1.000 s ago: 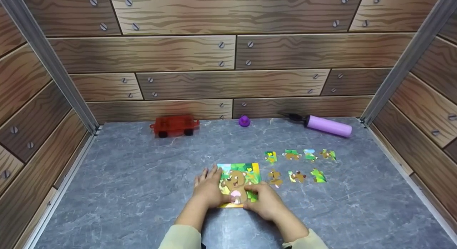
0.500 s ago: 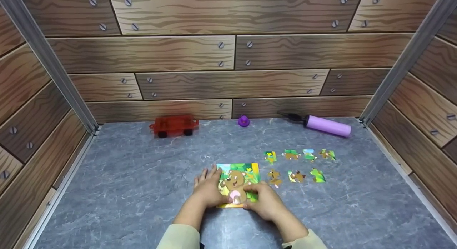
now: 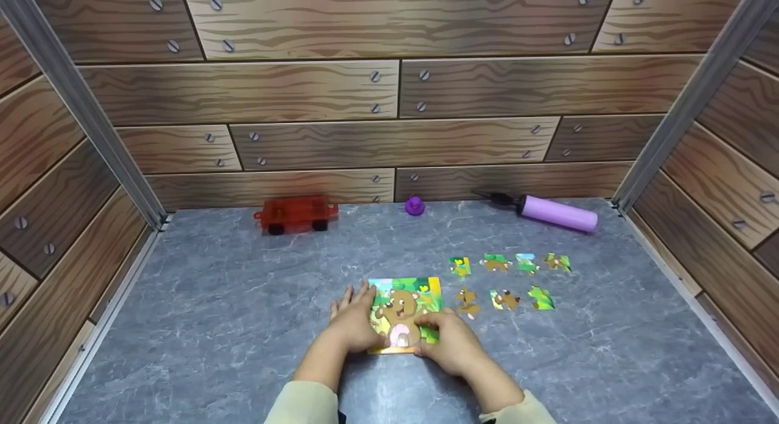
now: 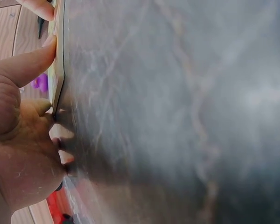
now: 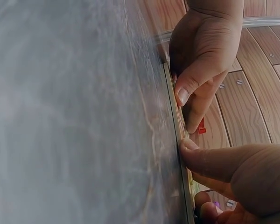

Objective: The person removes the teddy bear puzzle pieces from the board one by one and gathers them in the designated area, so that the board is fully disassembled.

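Even bright light; blurred wrist close-ups

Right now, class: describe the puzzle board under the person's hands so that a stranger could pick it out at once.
On the grey marble-patterned tabletop, look at the near middle, left of two rows of small loose puzzle pieces. The square cardboard bear puzzle board lies there; unlike those pieces, it is large, yellow-edged, and shows a whole bear.

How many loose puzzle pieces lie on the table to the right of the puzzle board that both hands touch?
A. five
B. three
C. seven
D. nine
C: the head view shows seven loose pieces right of the puzzle board, four in the far row and three in the near row, while the left hand and right hand rest on the board.
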Tool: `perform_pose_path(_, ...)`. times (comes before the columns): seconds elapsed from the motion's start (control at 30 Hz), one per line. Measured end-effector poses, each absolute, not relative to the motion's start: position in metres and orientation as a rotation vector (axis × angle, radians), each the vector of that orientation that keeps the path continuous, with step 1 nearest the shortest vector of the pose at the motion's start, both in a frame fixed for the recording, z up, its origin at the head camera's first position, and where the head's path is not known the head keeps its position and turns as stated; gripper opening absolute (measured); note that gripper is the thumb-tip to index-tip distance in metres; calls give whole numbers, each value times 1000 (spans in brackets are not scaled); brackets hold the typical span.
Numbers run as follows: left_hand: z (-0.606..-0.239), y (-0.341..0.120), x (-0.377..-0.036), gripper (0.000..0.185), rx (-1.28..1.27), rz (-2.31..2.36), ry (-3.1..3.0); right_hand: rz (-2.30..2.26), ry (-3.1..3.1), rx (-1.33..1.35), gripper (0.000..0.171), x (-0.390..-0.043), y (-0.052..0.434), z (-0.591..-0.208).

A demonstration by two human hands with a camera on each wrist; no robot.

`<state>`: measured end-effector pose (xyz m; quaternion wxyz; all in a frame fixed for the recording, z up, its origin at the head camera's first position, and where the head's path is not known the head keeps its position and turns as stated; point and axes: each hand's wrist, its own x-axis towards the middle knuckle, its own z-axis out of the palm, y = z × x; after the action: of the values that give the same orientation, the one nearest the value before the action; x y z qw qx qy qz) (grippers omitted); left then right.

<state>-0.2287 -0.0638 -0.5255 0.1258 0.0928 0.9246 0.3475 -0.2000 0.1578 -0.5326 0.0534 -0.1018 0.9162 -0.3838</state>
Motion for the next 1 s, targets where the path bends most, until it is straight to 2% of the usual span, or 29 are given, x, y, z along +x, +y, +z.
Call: perform_pose_path(1.0, -524, -63, -229, 110, 238, 1009, 2680, -1182, 2820, -331, 43, -196, 155, -534)
